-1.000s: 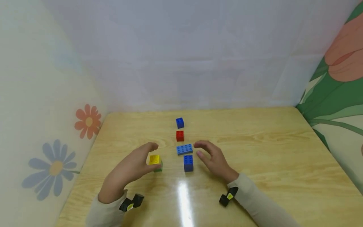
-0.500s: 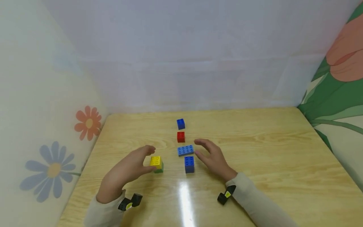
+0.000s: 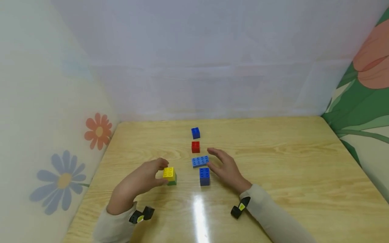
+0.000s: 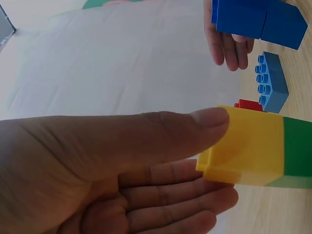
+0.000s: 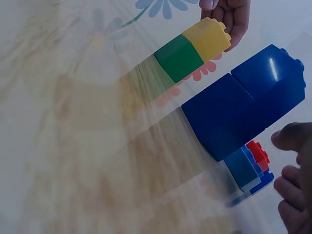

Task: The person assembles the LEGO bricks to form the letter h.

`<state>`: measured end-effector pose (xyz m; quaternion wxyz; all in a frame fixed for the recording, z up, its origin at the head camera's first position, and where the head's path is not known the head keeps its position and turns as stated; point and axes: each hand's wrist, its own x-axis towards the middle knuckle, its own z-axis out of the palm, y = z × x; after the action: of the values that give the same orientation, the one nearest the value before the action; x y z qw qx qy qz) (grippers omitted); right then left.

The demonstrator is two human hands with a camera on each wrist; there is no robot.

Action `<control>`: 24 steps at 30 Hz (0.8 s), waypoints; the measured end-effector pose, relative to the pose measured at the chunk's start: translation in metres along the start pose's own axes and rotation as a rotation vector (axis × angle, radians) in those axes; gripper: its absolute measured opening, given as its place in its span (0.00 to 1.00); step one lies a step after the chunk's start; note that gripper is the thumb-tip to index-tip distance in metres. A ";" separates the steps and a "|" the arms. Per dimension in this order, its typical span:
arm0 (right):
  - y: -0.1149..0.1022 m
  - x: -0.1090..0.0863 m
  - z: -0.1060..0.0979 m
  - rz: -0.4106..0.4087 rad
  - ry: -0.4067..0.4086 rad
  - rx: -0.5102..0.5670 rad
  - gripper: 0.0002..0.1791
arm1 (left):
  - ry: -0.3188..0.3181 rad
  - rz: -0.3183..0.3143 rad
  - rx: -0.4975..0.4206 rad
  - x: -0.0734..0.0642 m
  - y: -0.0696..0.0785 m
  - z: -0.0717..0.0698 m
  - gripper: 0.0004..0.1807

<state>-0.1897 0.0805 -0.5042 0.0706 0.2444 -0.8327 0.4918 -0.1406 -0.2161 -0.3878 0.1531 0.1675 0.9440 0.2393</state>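
On the left of the group, a yellow brick (image 3: pixel 169 173) sits on a green brick (image 3: pixel 172 182). Around the yellow brick's left side curves my left hand (image 3: pixel 140 180), its thumb over one face and its fingers behind, without a closed grip; whether the thumb touches is unclear. My right hand (image 3: pixel 227 171) is loosely bent at the right of the blue brick stack (image 5: pixel 243 100) and the light blue long brick (image 3: pixel 200 161). It holds nothing; the right wrist view shows a gap between its thumb and the blue stack.
Farther back on the wooden table (image 3: pixel 273 145) stand a red brick (image 3: pixel 196 147) and a small dark blue brick (image 3: pixel 196 133), in line behind the light blue one. A white sheet (image 3: pixel 212 67) hangs behind the table. Flower-patterned panels (image 3: pixel 65 180) flank it.
My left hand has drawn slightly left from the yellow brick, so its thumb covers less of it. My right hand has come slightly closer to the blue bricks. The view has shifted a little.
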 end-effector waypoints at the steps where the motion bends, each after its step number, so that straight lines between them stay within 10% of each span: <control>1: 0.001 0.000 0.000 0.016 -0.005 -0.014 0.29 | -0.004 -0.001 -0.003 0.001 0.000 0.001 0.29; 24: 0.011 -0.003 0.004 0.078 -0.110 -0.097 0.27 | -0.037 -0.037 0.000 0.004 0.007 0.008 0.19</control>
<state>-0.1917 0.0824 -0.5157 0.0175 0.2345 -0.8670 0.4393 -0.1394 -0.2054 -0.3915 0.1749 0.1546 0.9440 0.2332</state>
